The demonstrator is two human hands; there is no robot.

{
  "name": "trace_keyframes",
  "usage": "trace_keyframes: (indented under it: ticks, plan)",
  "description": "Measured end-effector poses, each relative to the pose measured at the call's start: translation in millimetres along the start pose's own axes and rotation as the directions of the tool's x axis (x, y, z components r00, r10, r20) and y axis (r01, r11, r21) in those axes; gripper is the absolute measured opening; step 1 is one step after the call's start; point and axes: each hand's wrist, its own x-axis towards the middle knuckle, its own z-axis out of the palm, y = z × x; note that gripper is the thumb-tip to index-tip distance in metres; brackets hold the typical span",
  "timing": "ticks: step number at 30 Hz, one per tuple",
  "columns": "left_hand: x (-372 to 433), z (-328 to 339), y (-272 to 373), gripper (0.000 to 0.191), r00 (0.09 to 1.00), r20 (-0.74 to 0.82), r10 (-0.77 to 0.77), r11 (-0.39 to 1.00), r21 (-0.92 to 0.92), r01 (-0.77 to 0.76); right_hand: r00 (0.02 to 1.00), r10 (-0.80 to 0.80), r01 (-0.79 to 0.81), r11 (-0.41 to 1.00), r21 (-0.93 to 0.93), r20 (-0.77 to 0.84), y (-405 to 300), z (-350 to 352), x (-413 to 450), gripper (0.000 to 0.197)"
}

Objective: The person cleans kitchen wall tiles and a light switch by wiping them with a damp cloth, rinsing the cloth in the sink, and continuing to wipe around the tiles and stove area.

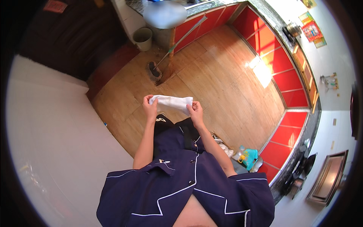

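Observation:
A white folded cloth (172, 102) is stretched between my two hands, above the floor and in front of my body. My left hand (150, 104) pinches its left end between thumb and fingers. At the right end, my right hand (195, 110) grips the cloth the same way, thumb on the near side. The cloth looks like a flat strip, with a loose fold hanging below its right part. A faint brownish mark shows near its upper middle.
A mop (155, 71) leans against a counter, its head on the tiled floor (221, 76). Beside it stands a grey-green bucket (143, 39). Red cabinets (292, 82) line the right. Near my right elbow are a teal bag (249, 159) and whitish cloths (226, 149). A white wall (56, 113) rises at left.

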Motion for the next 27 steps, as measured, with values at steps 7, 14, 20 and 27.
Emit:
trace_keyframes:
  ticks: [7, 14, 20, 27]
  plan:
    - [92.3, 66.7, 37.3, 0.019, 0.984, 0.06, 0.167, 0.981, 0.089, -0.171, 0.995, 0.021, -0.015, 0.998, 0.064, -0.097, -19.7, 7.2, 98.1, 0.021]
    - [220.0, 140.5, 71.9, 0.016, 0.972, -0.093, 0.217, 0.976, 0.041, -0.214, 0.986, -0.127, 0.11, 0.982, 0.155, 0.106, -94.8, 28.7, 266.5, 0.025]
    - [283.7, 190.7, 100.4, 0.016, 0.958, -0.212, 0.194, 0.981, 0.016, -0.195, 0.962, -0.086, 0.076, 0.996, 0.046, 0.261, -159.9, 28.7, 350.6, 0.03]
    - [353.7, 234.7, 155.5, 0.013, 0.876, -0.398, 0.272, 0.957, 0.014, -0.29, 0.907, -0.143, 0.076, 0.981, 0.181, 0.395, -223.5, 73.3, 453.6, 0.037]
